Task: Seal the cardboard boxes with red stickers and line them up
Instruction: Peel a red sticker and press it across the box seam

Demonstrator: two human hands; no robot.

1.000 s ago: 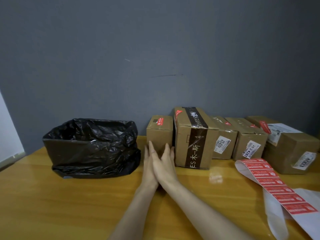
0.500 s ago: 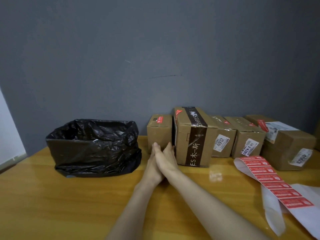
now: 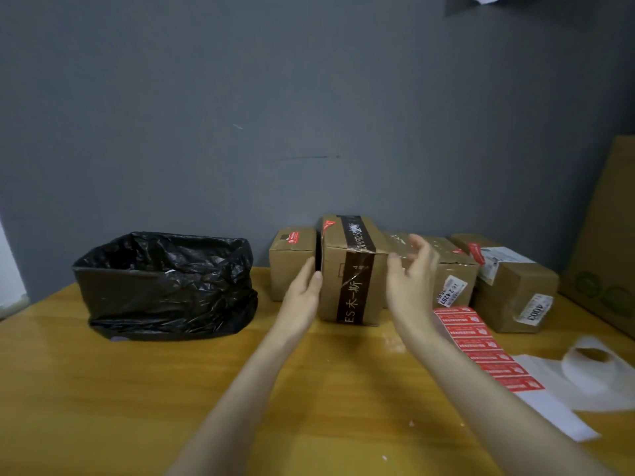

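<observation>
Left hand (image 3: 302, 292), fingers straight together, touches the brown-taped cardboard box (image 3: 331, 297) at its left edge. Right hand (image 3: 410, 280), fingers loosely spread, hovers beside its right side.

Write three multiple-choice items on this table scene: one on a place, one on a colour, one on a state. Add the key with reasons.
1. Where does the black bag stand relative to the small box?
A. to its left
B. to its right
C. on top of it

2. What colour are the stickers lying on the table?
A. blue
B. green
C. red

3. How is the right hand?
A. open, holding nothing
B. pinching a sticker
C. clenched in a fist

Key:
1 A: the black bag sits at the left end, beyond the small box.
2 C: the stickers are red with white print.
3 A: the right hand's fingers are spread in the air, to the right of the taped box.
</observation>
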